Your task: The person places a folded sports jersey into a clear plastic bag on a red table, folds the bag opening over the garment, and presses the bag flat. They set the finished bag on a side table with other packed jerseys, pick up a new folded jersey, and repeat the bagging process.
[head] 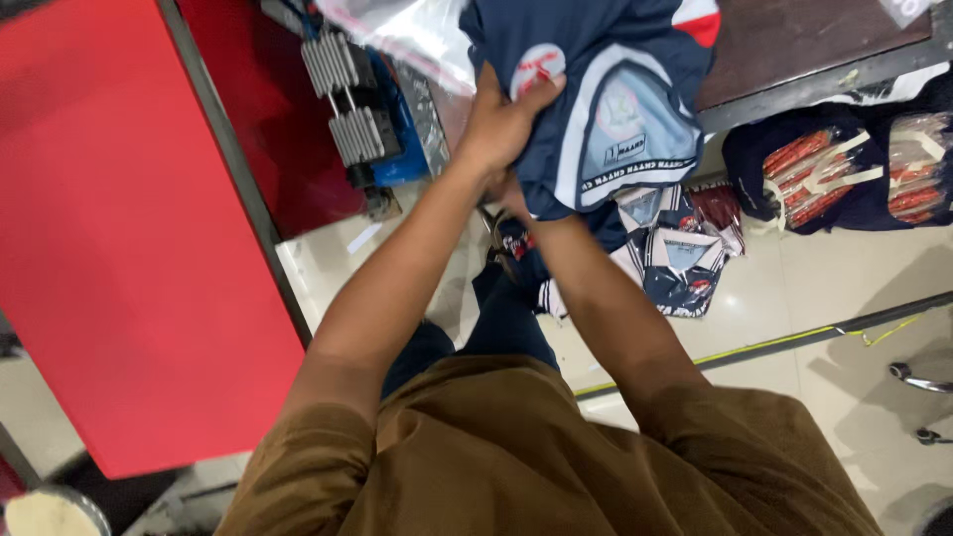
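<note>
Navy shirt (606,109) clamped by left hand (501,124), fingers (541,87) curled.

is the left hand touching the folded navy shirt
Touching. The head view shows the left hand gripping the folded navy shirt, thumb and fingers pressed onto its fabric.

Red table (119,228), bagged shirts (685,253) below

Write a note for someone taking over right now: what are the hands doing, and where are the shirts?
Left hand: gripping the folded navy and light-blue sports shirt by its near edge.
Right hand: tucked under that shirt, mostly hidden.
Clear plastic bag: just beyond the shirt, not yet around it.
More matching folded shirts lie unbagged on the pale floor; bagged bundles sit to the right.
</note>
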